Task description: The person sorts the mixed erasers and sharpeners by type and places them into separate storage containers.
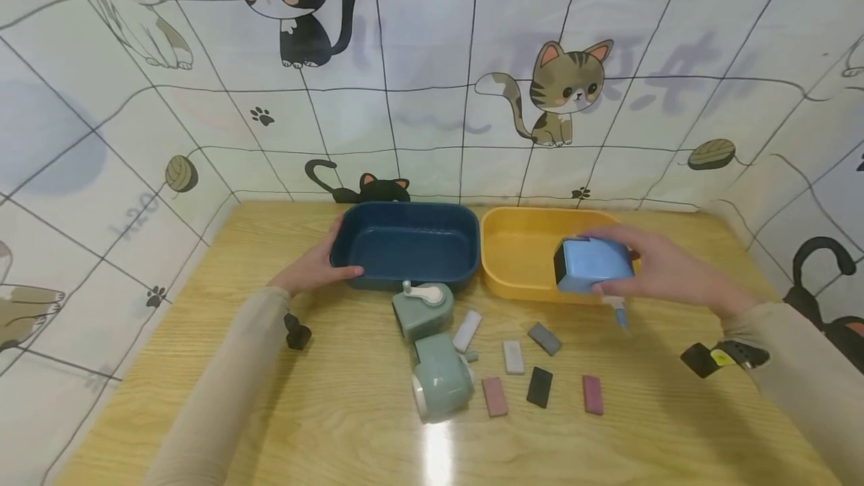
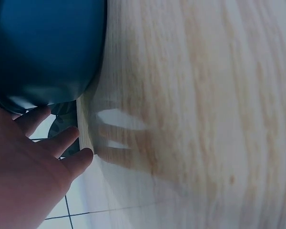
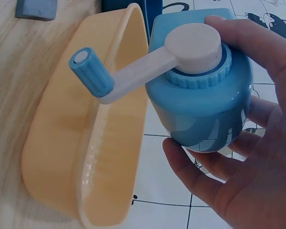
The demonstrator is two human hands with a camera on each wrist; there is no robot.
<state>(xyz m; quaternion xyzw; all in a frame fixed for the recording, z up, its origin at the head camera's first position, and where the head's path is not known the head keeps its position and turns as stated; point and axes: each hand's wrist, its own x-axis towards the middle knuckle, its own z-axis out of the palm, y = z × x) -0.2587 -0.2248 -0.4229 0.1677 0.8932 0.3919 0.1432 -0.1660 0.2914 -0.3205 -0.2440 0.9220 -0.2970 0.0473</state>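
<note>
My right hand (image 1: 644,261) grips a light blue pencil sharpener (image 1: 594,265) over the right part of a yellow tray (image 1: 520,291). In the right wrist view, the sharpener's white crank arm (image 3: 140,78) with its blue knob sticks out towards the tray's wall. My left hand (image 1: 313,261) rests against the left end of a dark blue tray (image 1: 412,276), its thumb at the front corner. Seen from the left wrist, its fingers (image 2: 62,143) are spread and fairly straight, one fingertip right at the tray's outer wall; the thumb is hidden there.
Two grey-green pencil sharpeners, one upright (image 1: 421,313) and one lying nearer (image 1: 442,377), sit before the trays. Right of them are scattered small erasers: white (image 1: 513,358), grey (image 1: 544,338), black (image 1: 539,387), pink (image 1: 495,397) and magenta (image 1: 592,394). A cat-patterned wall covering (image 1: 432,118) rises behind.
</note>
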